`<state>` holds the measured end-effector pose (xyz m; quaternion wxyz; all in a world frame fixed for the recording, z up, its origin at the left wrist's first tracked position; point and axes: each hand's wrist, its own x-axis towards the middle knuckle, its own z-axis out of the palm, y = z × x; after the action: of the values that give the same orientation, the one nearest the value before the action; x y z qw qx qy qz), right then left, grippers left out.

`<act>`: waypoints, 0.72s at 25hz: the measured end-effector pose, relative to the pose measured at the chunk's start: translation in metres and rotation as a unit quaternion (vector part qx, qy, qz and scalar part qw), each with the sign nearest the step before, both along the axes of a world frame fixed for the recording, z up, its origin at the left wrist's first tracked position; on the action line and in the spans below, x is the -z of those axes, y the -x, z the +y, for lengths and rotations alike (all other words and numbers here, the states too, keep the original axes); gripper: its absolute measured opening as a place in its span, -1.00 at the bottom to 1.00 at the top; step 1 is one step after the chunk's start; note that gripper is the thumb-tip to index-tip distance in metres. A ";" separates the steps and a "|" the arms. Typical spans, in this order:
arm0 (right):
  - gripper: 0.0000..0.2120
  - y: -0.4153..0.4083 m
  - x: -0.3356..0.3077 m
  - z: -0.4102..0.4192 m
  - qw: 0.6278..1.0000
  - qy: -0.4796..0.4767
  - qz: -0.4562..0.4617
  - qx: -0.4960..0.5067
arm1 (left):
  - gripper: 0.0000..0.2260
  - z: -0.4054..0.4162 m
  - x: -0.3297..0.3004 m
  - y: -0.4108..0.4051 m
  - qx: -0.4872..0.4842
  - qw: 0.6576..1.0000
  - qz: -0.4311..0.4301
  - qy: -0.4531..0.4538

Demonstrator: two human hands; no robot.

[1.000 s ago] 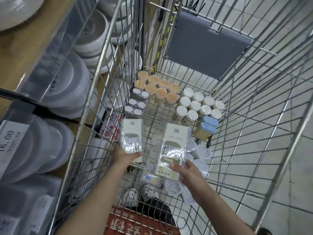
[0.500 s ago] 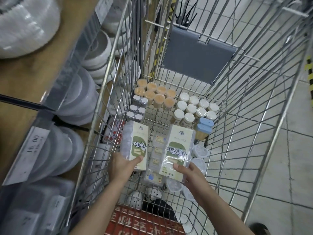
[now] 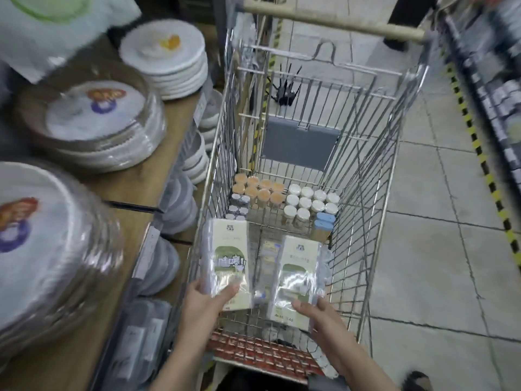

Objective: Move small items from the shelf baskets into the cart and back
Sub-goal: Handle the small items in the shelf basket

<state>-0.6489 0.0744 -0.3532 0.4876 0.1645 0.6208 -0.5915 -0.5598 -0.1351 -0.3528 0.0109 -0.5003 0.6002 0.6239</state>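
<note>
I look down into a wire shopping cart (image 3: 375, 210). My left hand (image 3: 207, 299) grips the lower end of a cream-and-green packet in clear plastic (image 3: 229, 258), held over the cart's left side. My right hand (image 3: 311, 311) grips a second packet of the same kind (image 3: 296, 275) over the cart's middle. On the cart floor stand orange-lidded jars (image 3: 259, 190), white-lidded jars (image 3: 308, 203), two blue-lidded jars (image 3: 324, 222) and small silver packs (image 3: 238, 206). More small packs lie under the held packets.
A wooden shelf (image 3: 146, 179) runs along the left with stacks of wrapped white plates (image 3: 104, 122) and bowls below. A grey flap (image 3: 298, 146) hangs at the cart's far end. Tiled floor (image 3: 439, 249) lies to the right, with a yellow-black striped line and another shelf beyond.
Both hands have lifted the two packets higher in the cart. My view has pulled up and back, so the shelf top with its plates and the cart handle now show.
</note>
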 end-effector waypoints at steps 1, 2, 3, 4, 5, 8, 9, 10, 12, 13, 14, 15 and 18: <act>-0.25 -0.008 -0.012 0.001 1.000 0.007 0.008 0.008 | -0.06 0.001 -0.017 -0.009 -0.007 1.000 0.012 0.000; -0.13 -0.017 -0.020 0.003 1.000 0.014 0.020 0.014 | -0.10 0.002 -0.028 -0.019 -0.016 0.999 0.026 -0.008; -0.03 -0.023 -0.026 0.005 0.999 0.015 0.042 0.015 | -0.20 0.005 -0.043 -0.028 -0.023 0.999 0.039 -0.013; 0.04 -0.029 -0.035 0.006 0.998 0.025 0.062 0.011 | -0.33 0.007 -0.053 -0.037 -0.032 0.998 0.043 -0.020; 0.09 -0.037 -0.047 0.006 0.996 0.026 0.080 0.000 | -0.46 0.011 -0.071 -0.050 -0.048 0.997 0.051 -0.017; 0.16 -0.050 -0.081 0.004 0.989 0.034 0.138 -0.036 | -0.57 0.027 -0.112 -0.087 -0.103 0.990 0.098 -0.017; 0.16 -0.054 -0.095 0.003 0.984 0.039 0.163 -0.055 | -0.42 0.034 -0.118 -0.100 -0.124 0.987 0.102 -0.010; 0.15 -0.058 -0.107 0.003 0.980 0.044 0.175 -0.082 | -0.26 0.045 -0.126 -0.115 -0.155 0.982 0.104 -0.010; -0.01 -0.061 -0.122 0.006 0.971 0.059 0.190 -0.131 | -0.09 0.065 -0.138 -0.144 -0.215 0.967 0.134 -0.017; -0.20 -0.065 -0.134 0.009 0.967 0.067 0.194 -0.152 | -0.04 0.077 -0.143 -0.158 -0.238 0.961 0.141 -0.013; -0.41 -0.070 -0.145 0.013 0.962 0.084 0.192 -0.175 | -0.02 0.091 -0.149 -0.171 -0.262 0.954 0.149 -0.009; -0.51 -0.077 -0.152 0.016 0.955 0.103 0.189 -0.204 | -0.03 0.107 -0.156 -0.186 -0.282 0.946 0.160 0.001; -0.33 -0.100 -0.155 0.028 0.936 0.118 0.197 -0.266 | -0.10 0.161 -0.176 -0.222 -0.334 0.923 0.190 0.025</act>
<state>-0.5486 0.1028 -0.1980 0.5111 -0.1852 0.6511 -0.5297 -0.3381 0.0255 -0.1772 -0.3244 -0.5440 0.4045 0.6597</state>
